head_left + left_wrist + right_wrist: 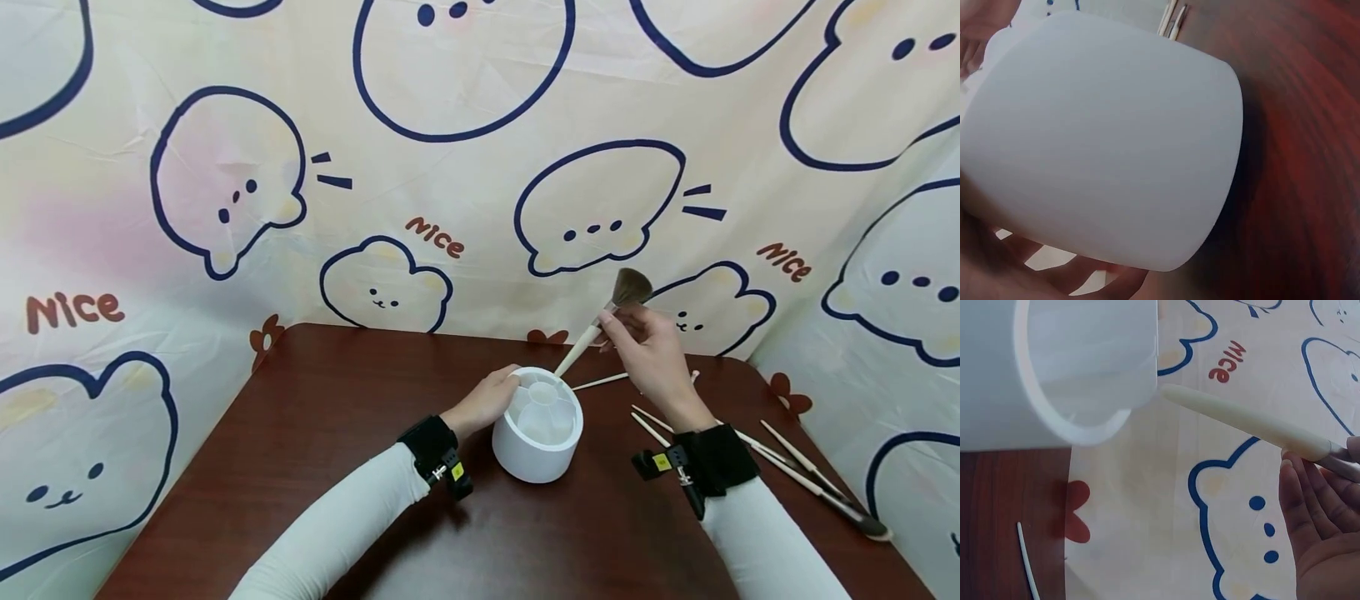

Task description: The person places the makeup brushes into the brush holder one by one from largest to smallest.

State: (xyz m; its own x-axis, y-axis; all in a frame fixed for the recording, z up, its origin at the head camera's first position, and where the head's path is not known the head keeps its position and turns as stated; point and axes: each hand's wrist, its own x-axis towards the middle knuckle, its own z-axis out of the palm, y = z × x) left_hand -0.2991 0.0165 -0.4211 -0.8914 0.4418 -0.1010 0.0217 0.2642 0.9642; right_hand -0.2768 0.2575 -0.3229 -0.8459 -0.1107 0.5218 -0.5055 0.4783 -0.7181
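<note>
A white round brush holder with several inner compartments stands on the table. My left hand grips its left side, the fingers passing behind it in the left wrist view. My right hand pinches a makeup brush near the metal collar, with its wide dark bristles up and its pale handle slanting down. The handle's tip is at the holder's far right rim; the right wrist view shows it beside the holder wall. I cannot tell whether the tip is inside a compartment.
Several pale-handled brushes lie on the brown table at the right, partly behind my right wrist. One thin handle lies just right of the holder. A patterned cloth hangs along the table's back and sides.
</note>
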